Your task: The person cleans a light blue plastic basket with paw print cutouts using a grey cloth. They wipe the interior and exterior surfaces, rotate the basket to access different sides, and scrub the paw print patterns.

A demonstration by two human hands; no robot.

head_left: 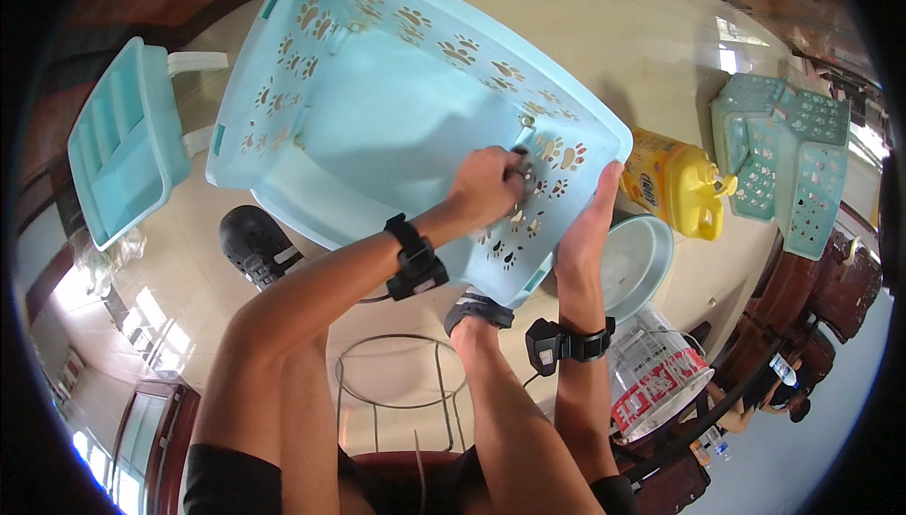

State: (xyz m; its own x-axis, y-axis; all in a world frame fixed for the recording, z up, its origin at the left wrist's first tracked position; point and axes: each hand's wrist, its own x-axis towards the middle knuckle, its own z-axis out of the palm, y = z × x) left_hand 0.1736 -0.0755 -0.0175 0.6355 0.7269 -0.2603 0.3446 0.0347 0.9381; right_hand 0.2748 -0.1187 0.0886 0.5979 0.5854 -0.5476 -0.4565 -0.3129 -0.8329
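A large light-blue plastic tub with paw-shaped cutouts in its walls is tilted in front of me, its inside facing up toward me. My left hand reaches into it, fingers closed around a small dark grey scrubbing pad. The pad lies against the right wall, beside the cutouts; most of it is hidden by my fingers. At the outer right edge, my right hand grips the tub, thumb along the rim and the other fingers hidden behind the wall. Both wrists wear black strapped devices.
A light-blue tray stands at left. To the right are a yellow jug, a round basin, a white-and-red bucket and a teal perforated crate. A wire stand sits between my legs; black clogs below the tub.
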